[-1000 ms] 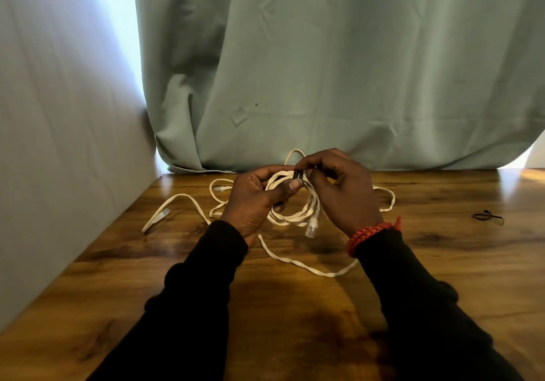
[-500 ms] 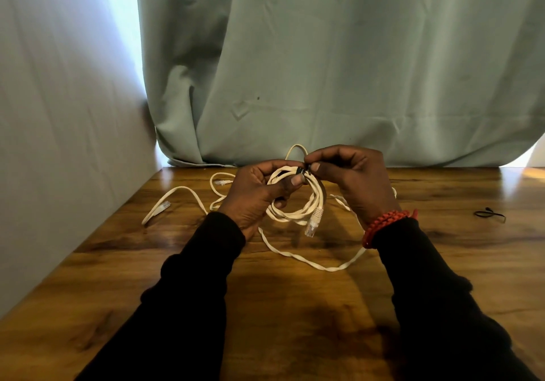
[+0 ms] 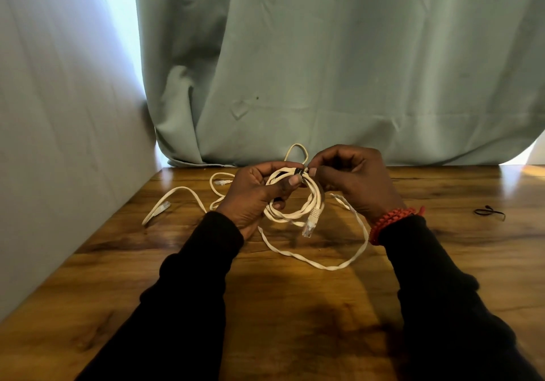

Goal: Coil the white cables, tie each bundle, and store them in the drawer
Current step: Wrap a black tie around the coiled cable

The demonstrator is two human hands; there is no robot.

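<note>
L hand (image 3: 250, 195) grips a coiled white cable (image 3: 295, 203) above the wood surface (image 3: 295, 307), thumb pressed on the loops. R hand (image 3: 354, 180) pinches a black tie (image 3: 299, 171) at top of coil. Plug (image 3: 311, 224) hangs below. Another loose cable (image 3: 339, 257) lies on surface; second black tie (image 3: 489, 213) far R.

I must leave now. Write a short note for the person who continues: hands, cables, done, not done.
Left hand holds the coiled white cable above the table.
Right hand pinches the black tie at the coil's top.
A loose white cable lies on the table; a spare black tie lies far right.
Done: one coil wound. Left: finish the tie, coil the loose cable, store both. No drawer in view.
</note>
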